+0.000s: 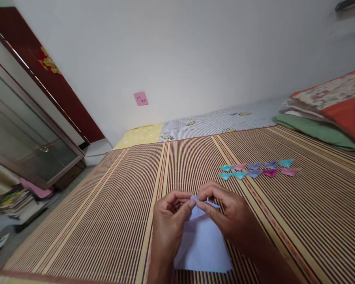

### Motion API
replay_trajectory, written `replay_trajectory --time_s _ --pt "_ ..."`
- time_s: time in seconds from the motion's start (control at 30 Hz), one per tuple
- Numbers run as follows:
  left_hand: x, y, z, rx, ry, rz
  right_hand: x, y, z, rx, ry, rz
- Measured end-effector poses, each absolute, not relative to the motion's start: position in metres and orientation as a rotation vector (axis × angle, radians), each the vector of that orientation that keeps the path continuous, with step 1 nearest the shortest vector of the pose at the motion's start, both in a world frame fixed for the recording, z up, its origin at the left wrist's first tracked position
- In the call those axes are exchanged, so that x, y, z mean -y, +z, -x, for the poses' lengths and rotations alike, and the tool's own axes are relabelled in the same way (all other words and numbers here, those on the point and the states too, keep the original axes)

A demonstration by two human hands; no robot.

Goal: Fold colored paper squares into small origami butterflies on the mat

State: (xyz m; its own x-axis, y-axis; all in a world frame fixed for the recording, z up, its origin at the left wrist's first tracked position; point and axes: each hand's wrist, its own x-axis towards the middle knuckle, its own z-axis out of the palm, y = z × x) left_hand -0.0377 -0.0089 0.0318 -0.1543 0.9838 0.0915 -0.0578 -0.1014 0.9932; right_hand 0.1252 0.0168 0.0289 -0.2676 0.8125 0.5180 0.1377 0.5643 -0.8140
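A small piece of folded lavender paper (194, 198) is pinched between my two hands near the lower middle of the view. My left hand (171, 221) has thumb and index finger closed on its left side. Opposite it, my right hand (225, 209) grips the right side, the fingertips nearly meeting. Under the hands lies a stack of pale lavender paper sheets (204, 248), with a turquoise edge peeking out at the bottom. Beyond my right hand, several small folded paper pieces (255, 166) in turquoise, pink, purple and magenta sit in two rows.
A striped bamboo mat (112, 205) covers the bed. Folded bedding (322, 122) is piled at the right. A patterned sheet (207, 124) shows along the white wall, which bears a pink note (141, 98). To the left are a glass-paned door (26, 126) and stacked books (17, 203).
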Motion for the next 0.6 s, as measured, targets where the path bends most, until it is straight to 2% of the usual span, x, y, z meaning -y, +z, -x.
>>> replay_trajectory --time_s 0.6 --pt "0.0097 0.0316 0.0359 -1.227 1.408 -1.227 -0.0175 0.0275 -0.1209 1.709 0.877 0.800"
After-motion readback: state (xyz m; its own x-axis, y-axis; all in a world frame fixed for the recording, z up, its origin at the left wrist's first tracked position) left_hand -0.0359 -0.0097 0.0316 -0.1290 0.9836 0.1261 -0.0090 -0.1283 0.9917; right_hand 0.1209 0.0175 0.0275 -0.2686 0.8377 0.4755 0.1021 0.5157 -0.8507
